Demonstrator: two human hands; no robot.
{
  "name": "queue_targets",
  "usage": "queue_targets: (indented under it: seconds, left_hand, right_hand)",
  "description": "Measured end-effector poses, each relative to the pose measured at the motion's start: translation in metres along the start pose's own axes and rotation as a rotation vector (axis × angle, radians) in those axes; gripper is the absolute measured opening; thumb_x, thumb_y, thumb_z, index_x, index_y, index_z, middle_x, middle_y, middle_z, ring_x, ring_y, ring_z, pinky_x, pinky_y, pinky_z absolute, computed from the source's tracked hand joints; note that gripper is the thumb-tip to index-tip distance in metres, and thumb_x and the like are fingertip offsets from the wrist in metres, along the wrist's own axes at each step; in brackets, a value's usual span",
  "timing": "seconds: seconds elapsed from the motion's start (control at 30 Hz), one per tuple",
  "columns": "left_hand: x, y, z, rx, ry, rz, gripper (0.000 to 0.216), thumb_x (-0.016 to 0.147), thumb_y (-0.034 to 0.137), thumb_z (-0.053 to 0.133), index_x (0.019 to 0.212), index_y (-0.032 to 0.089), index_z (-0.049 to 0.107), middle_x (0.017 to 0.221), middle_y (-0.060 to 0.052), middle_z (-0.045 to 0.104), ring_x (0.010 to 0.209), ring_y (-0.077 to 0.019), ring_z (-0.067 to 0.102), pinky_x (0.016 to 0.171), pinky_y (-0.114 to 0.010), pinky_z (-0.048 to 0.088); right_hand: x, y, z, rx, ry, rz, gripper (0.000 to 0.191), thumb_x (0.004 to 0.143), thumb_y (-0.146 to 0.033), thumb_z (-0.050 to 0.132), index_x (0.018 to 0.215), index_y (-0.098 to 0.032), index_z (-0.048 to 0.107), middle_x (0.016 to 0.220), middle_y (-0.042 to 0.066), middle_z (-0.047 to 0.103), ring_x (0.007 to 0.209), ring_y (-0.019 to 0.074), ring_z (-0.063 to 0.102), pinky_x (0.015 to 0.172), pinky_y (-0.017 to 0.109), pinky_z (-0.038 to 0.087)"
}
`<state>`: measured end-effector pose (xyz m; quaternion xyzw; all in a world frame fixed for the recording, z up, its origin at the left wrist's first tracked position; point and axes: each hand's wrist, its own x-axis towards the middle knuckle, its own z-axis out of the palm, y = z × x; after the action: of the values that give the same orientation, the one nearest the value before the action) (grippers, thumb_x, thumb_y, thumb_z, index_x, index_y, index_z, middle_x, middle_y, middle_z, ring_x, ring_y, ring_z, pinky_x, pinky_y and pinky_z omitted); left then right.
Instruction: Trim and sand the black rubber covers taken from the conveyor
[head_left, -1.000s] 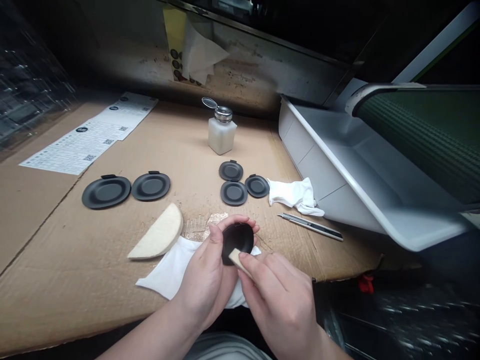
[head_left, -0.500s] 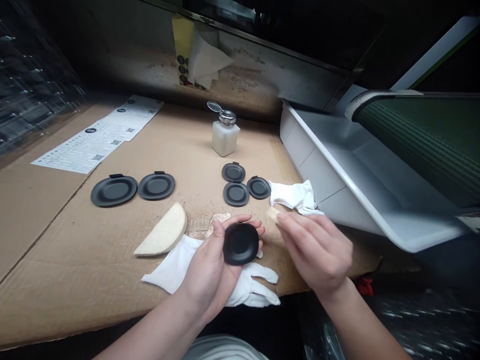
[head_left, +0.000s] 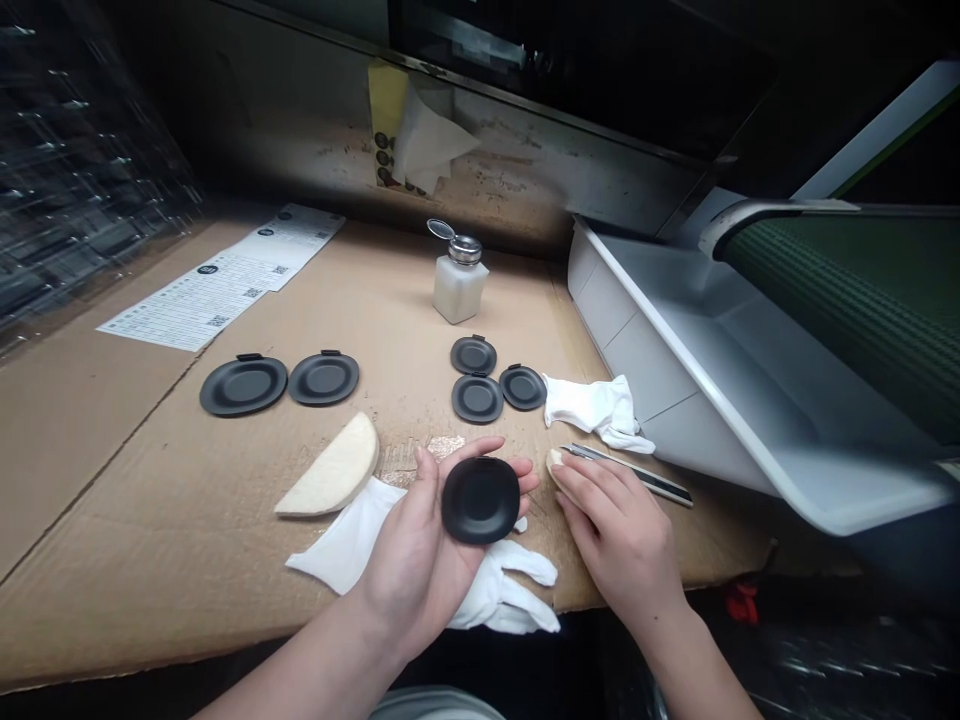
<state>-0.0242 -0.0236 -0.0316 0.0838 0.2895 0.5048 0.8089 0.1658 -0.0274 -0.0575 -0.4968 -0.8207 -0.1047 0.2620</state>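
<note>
Now your left hand (head_left: 420, 545) cups the black disc (head_left: 480, 499) just above the white glove (head_left: 495, 590); keep it level. Your right hand (head_left: 615, 520) pinches the small beige pad (head_left: 556, 461) beside the disc: rub gently.

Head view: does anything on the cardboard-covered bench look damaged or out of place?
Yes. The brown cardboard sheet has a scuffed, torn patch just beyond the left hand, and the white dispenser bottle has its metal lid flipped open.
</note>
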Motion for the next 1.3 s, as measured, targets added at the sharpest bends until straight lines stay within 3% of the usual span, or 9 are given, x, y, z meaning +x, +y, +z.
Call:
queue_targets:
  seconds: [0.4, 0.57, 0.67, 0.73, 0.83, 1.07, 1.3]
  left_hand:
    - [0.0, 0.0, -0.001, -0.017, -0.017, 0.015, 0.044, 0.088, 0.043, 0.036, 0.11, 0.01, 0.055, 0.102, -0.018, 0.066, 0.104, -0.0295, 0.059, 0.093, -0.044, 0.042]
    - [-0.001, 0.001, -0.001, -0.031, 0.001, 0.005, 0.042, 0.089, 0.04, 0.036, 0.114, 0.01, 0.053, 0.103, -0.017, 0.066, 0.102, -0.0281, 0.059, 0.095, -0.045, 0.04]
    - [-0.001, 0.001, -0.001, -0.037, -0.013, 0.004, 0.042, 0.089, 0.04, 0.036, 0.116, 0.012, 0.052, 0.1, -0.015, 0.066, 0.096, -0.0256, 0.061, 0.092, -0.042, 0.042]
    - [-0.001, 0.001, -0.001, -0.048, -0.021, -0.002, 0.041, 0.09, 0.04, 0.035, 0.117, 0.014, 0.052, 0.099, -0.013, 0.066, 0.092, -0.0235, 0.062, 0.087, -0.039, 0.045]
    - [-0.001, 0.001, -0.002, -0.085, -0.033, -0.024, 0.038, 0.09, 0.04, 0.034, 0.111, 0.016, 0.055, 0.099, -0.012, 0.065, 0.091, -0.0219, 0.061, 0.078, -0.036, 0.048]
    - [0.0, 0.001, -0.004, -0.147, -0.106, -0.032, 0.034, 0.091, 0.034, 0.035, 0.094, 0.015, 0.063, 0.096, -0.009, 0.066, 0.087, -0.0171, 0.059, 0.081, -0.034, 0.047]
    - [0.0, 0.001, -0.003, -0.135, -0.089, -0.063, 0.033, 0.09, 0.036, 0.037, 0.095, 0.014, 0.062, 0.095, -0.01, 0.066, 0.086, -0.0175, 0.059, 0.085, -0.036, 0.047]
  right_hand:
    - [-0.004, -0.002, 0.002, 0.088, 0.043, 0.014, 0.029, 0.08, -0.01, 0.056, 0.108, -0.018, 0.059, 0.105, 0.006, 0.064, 0.098, 0.0184, 0.056, 0.085, 0.036, 0.048]
    - [-0.002, -0.005, -0.003, 0.12, -0.015, 0.002, 0.025, 0.082, -0.024, 0.056, 0.107, -0.018, 0.06, 0.107, 0.009, 0.062, 0.101, 0.0222, 0.055, 0.086, 0.042, 0.047]
    - [0.009, -0.017, -0.01, 0.239, -0.011, -0.018, 0.033, 0.082, -0.032, 0.057, 0.111, -0.016, 0.058, 0.108, 0.011, 0.06, 0.103, 0.0231, 0.054, 0.087, 0.042, 0.046]
    - [0.018, -0.028, -0.013, 0.304, 0.019, -0.063, 0.033, 0.08, -0.03, 0.06, 0.11, -0.016, 0.059, 0.107, 0.011, 0.061, 0.101, 0.0225, 0.054, 0.086, 0.041, 0.046]
    - [0.031, -0.041, -0.014, 0.339, 0.111, -0.107, 0.017, 0.077, -0.017, 0.063, 0.094, -0.017, 0.065, 0.098, 0.008, 0.064, 0.091, 0.0204, 0.056, 0.079, 0.038, 0.047]
    - [0.044, -0.045, -0.017, 0.458, 0.156, 0.003, 0.009, 0.077, -0.012, 0.06, 0.083, -0.016, 0.065, 0.087, 0.007, 0.065, 0.081, 0.0171, 0.057, 0.073, 0.035, 0.048]
    - [0.047, -0.049, -0.019, 0.472, 0.185, 0.076, 0.008, 0.079, -0.013, 0.058, 0.082, -0.018, 0.064, 0.083, 0.004, 0.066, 0.08, 0.0156, 0.059, 0.073, 0.033, 0.049]
